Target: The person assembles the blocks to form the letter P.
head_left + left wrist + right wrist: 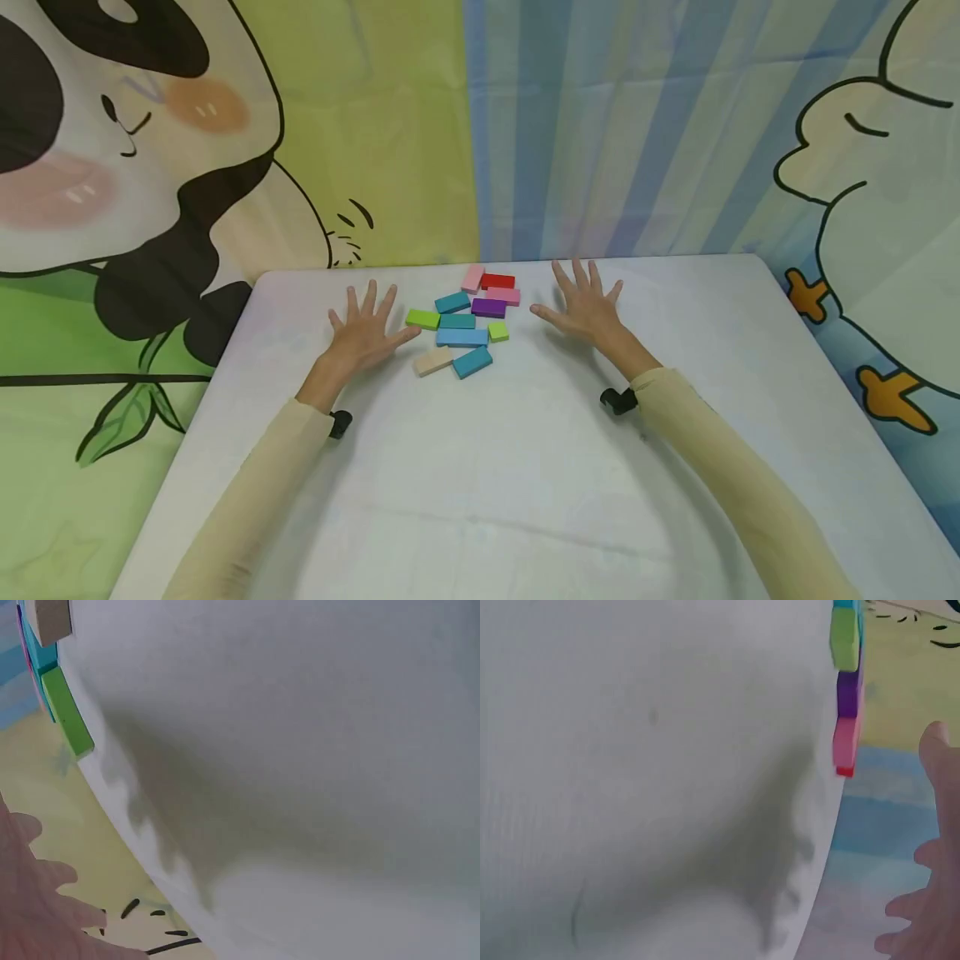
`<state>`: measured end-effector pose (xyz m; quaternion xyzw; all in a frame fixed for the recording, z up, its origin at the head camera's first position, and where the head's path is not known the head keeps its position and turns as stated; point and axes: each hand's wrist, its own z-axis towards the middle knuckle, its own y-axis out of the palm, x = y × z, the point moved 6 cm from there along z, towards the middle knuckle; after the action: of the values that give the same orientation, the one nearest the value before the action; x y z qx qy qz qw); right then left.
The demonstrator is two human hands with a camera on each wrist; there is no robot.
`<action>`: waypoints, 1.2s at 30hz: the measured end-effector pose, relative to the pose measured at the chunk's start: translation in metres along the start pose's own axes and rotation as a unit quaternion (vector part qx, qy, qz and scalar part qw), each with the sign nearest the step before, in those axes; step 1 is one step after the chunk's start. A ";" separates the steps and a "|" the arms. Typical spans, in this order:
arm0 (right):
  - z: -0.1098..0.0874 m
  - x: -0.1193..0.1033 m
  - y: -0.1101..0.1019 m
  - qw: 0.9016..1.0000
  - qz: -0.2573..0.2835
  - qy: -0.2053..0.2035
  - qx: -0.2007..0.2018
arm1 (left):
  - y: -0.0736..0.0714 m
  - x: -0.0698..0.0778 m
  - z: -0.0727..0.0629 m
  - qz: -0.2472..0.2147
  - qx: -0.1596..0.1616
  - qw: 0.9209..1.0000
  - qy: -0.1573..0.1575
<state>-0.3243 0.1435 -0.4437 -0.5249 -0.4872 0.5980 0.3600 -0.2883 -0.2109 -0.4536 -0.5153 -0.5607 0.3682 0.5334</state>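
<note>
Several coloured blocks lie in a loose cluster toward the back of the white table (525, 467). Among them are a red block (498, 282), a purple block (488, 308), a light blue block (462, 337), a lime green block (423, 319) and a beige block (432, 362). To the left of the cluster, my left hand (360, 337) is spread with straight fingers and holds nothing; its thumb points toward the blocks. On the other side, my right hand (588, 312) is likewise spread and empty. Both hands cast shadows on the table, apparently raised above it.
Behind the table hangs a printed curtain (390, 125) with a panda on the left and blue stripes further right. A white cartoon figure (900, 225) with orange feet is printed at the right. Each wrist wears a small black camera (619, 402).
</note>
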 end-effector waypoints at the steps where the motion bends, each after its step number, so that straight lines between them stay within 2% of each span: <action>1: -0.001 -0.005 0.000 1.000 0.005 -0.010 -0.006 | 0.000 0.002 0.000 -0.005 -0.003 1.000 -0.001; 4: -0.007 -0.028 0.003 0.997 0.032 -0.057 -0.031 | 0.001 0.010 0.000 -0.021 -0.014 1.000 0.000; 7: -0.012 -0.056 0.009 0.989 0.062 -0.123 -0.059 | 0.001 0.020 0.001 -0.031 -0.011 0.999 0.017; 11: -0.016 -0.090 0.017 0.970 0.089 -0.208 -0.085 | -0.001 0.035 0.003 -0.038 0.022 0.997 0.063; 15: -0.015 -0.115 0.023 0.955 0.094 -0.262 -0.106 | -0.005 0.046 0.005 -0.043 0.051 0.994 0.084; 20: -0.016 -0.133 0.026 0.948 0.082 -0.291 -0.103 | -0.005 0.047 0.004 -0.036 0.056 0.995 0.081; 25: -0.018 -0.139 0.028 0.943 0.062 -0.315 -0.086 | -0.009 0.048 0.004 -0.039 0.065 0.994 0.076; 30: -0.019 -0.140 0.037 0.943 0.021 -0.326 -0.065 | -0.007 0.050 0.011 -0.054 0.057 0.995 0.061; 34: -0.019 -0.140 0.045 0.943 -0.011 -0.327 -0.054 | -0.002 0.053 0.014 -0.040 0.044 0.997 0.058; 36: -0.018 -0.139 0.045 0.945 -0.011 -0.322 -0.054 | -0.001 0.053 0.012 -0.031 0.051 0.997 0.058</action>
<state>-0.2764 0.0043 -0.4484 -0.3178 -0.6143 0.7039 0.1620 -0.2951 -0.1582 -0.4427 -0.4901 -0.5252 0.3490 0.6018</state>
